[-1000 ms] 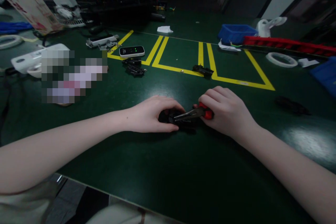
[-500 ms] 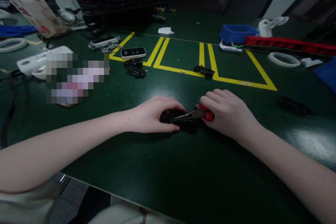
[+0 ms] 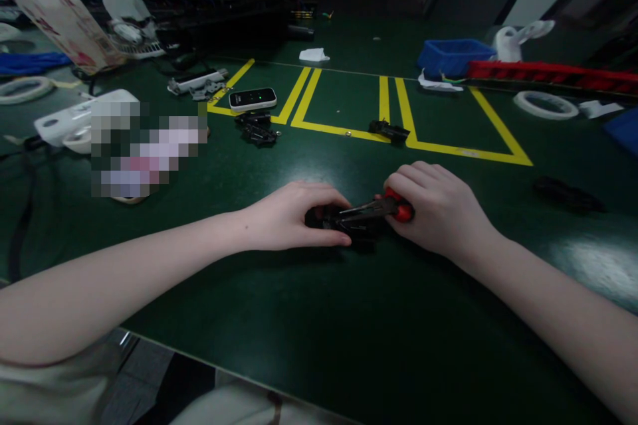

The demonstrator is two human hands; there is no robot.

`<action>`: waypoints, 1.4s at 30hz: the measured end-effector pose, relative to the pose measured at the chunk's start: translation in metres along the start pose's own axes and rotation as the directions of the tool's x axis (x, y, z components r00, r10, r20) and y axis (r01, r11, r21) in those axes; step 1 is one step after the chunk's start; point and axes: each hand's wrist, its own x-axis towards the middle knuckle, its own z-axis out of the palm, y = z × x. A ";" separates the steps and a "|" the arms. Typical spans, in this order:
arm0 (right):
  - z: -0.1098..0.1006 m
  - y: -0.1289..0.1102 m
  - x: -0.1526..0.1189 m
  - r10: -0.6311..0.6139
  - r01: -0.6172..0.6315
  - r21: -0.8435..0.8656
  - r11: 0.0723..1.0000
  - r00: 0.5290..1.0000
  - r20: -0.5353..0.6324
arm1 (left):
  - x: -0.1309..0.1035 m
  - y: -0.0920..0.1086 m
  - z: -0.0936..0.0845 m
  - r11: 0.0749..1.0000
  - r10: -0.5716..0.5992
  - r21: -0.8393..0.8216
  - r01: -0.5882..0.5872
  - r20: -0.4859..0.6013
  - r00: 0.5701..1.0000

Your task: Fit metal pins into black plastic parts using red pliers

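Observation:
My left hand [image 3: 299, 216] curls around a black plastic part [image 3: 356, 224] lying on the green table [image 3: 279, 305], its thumb along the near side. In my right hand [image 3: 431, 209] are red-handled long-nose pliers [image 3: 369, 210], gripped by the handles. Their jaws point left and reach over the black part near my left fingers. Whether the tips pinch anything is too dark to tell. Beyond my hands, similar black parts lie on the table: a small pile [image 3: 256, 129], one piece [image 3: 389, 131] on the yellow tape, and a dim one [image 3: 568, 194] at the right.
Yellow tape outlines [image 3: 343, 131] mark the table. A small white device [image 3: 252, 99] with a green light stands there. On the left are a pixelated phone-like object [image 3: 154, 153] and a bottle [image 3: 60, 23]. A blue bin [image 3: 451, 58], red strip [image 3: 548, 73] and tape roll [image 3: 545, 105] lie right.
My right hand and the pliers have shifted slightly right and up, and the plier tips have moved right along the black part. My left hand stays almost in place around it.

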 end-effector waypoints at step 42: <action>-0.005 -0.003 0.006 -0.049 0.049 -0.001 0.999 0.995 0.084 | -0.002 -0.002 -0.001 0.998 0.064 -0.025 -0.062 0.075 0.995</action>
